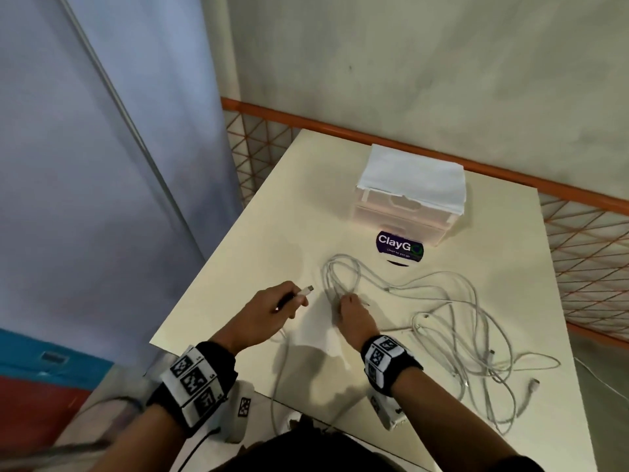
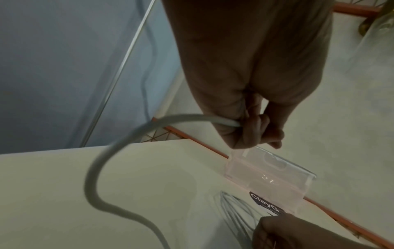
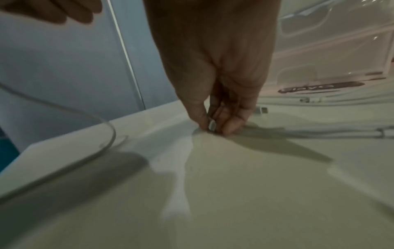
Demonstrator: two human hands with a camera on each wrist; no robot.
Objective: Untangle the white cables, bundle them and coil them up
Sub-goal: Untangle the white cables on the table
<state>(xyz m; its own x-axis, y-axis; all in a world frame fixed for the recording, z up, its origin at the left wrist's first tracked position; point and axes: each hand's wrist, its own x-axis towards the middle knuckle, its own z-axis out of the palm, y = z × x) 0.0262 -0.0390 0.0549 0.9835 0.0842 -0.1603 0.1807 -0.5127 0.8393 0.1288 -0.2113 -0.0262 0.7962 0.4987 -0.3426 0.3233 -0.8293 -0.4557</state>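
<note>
Several white cables [image 1: 452, 321] lie tangled over the right half of the cream table [image 1: 238, 267], with a looped part [image 1: 340, 277] near the middle. My left hand [image 1: 272, 311] grips one cable end, its plug [image 1: 305, 290] sticking out past the fingers; in the left wrist view that cable [image 2: 119, 144] arcs from the curled fingers [image 2: 251, 131] down over the near table edge. My right hand [image 1: 354, 311] pinches a small plug [image 3: 212, 125] against the table at the foot of the loop, between thumb and fingertips [image 3: 230, 128].
A clear plastic drawer box [image 1: 408, 212] topped with folded white cloth [image 1: 415, 172] stands at the back, with a round purple ClayGo sticker [image 1: 400, 248] in front. An orange mesh rail [image 1: 585, 240] runs behind and right of the table. A loose connector [image 1: 531, 385] lies near the right front.
</note>
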